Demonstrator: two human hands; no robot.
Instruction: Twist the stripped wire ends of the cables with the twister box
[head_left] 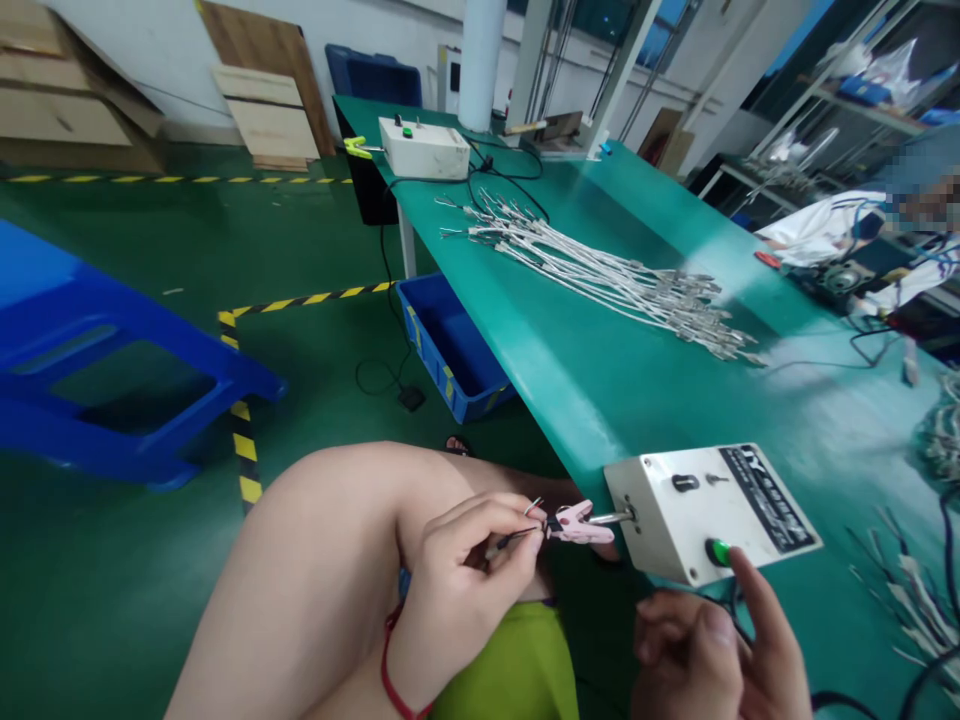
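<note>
My left hand (480, 570) pinches thin cable wires (517, 536) between thumb and fingers. Their tips reach a pink clip (576, 522), which sits on a metal shaft coming out of a white control box (697, 500). The fingers hide part of the wires. On top of that box are a black knob (684, 482), a small toggle switch (718, 478) and a lit green button (720, 552). The index finger of my right hand (720, 640) is stretched out and touches this button. Its other fingers are curled and hold nothing visible.
Several white cables (600, 270) lie bundled across the green table (540, 330). Another white box (424, 150) with a yellow clip stands farther along. More cables (911, 590) lie at right. A blue bin (442, 350) and blue stool (135, 350) stand on the floor. A person (922, 190) is across.
</note>
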